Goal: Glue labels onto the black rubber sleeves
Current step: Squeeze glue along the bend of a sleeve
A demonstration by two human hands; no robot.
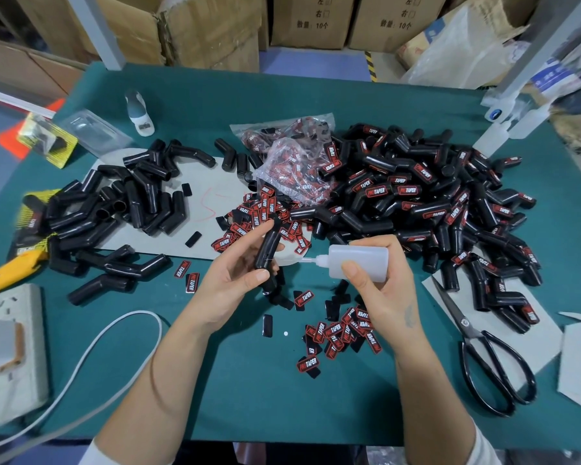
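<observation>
My left hand (239,280) grips a bare black rubber sleeve (269,241), held nearly upright above the green table (249,380). My right hand (379,283) holds a translucent glue bottle (358,263) on its side, its thin nozzle pointing left at the sleeve's lower part. Unlabelled black sleeves (121,209) lie heaped at the left. Sleeves with red-and-black labels (443,203) are piled at the right. Loose labels (342,330) are scattered below my right hand, and more labels (259,213) lie behind the held sleeve beside a clear plastic bag (296,162) of labels.
Black scissors (483,354) lie on grey card at the right. A yellow utility knife (10,270), a power strip (14,350) and a white cable (108,333) sit at the left. A second white bottle (138,112) stands at the back, with cardboard boxes (309,21) behind the table.
</observation>
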